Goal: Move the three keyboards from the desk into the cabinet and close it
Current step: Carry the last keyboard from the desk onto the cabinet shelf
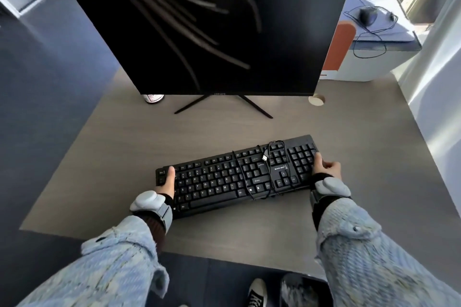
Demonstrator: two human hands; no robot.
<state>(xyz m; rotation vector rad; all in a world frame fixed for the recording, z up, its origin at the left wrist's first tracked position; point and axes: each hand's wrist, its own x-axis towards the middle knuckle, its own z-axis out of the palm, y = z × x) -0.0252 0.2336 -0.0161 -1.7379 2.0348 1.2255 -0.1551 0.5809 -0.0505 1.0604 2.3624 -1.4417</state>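
A black keyboard lies slantwise on the grey wood-grain worktop, its right end farther back than its left, in front of a dark monitor that stands on thin splayed legs. Its own cable is looped loosely over the keys near the arrow cluster, with the plug end resting on top.

The person has a hand at each short end. The left hand is the left grip: its thumb lies flat on the keys at the left edge, and the other fingers are out of sight past the edge, so it seems clasped on that end, though I cannot see whether they are under the board. The right hand, the right grip, sits at the numeric-pad end, thumb on the keys and fingers curled around the outer edge, closed on the keyboard. Whether the board is raised or resting on the worktop I cannot tell.

Both wrists carry pale grey strapped-on devices, and the sleeves are a fuzzy light blue knit.

Behind the monitor's left foot, a small round can is partly hidden. To the far right, well apart, a dark mouse with a tangled cord rests on a white box.
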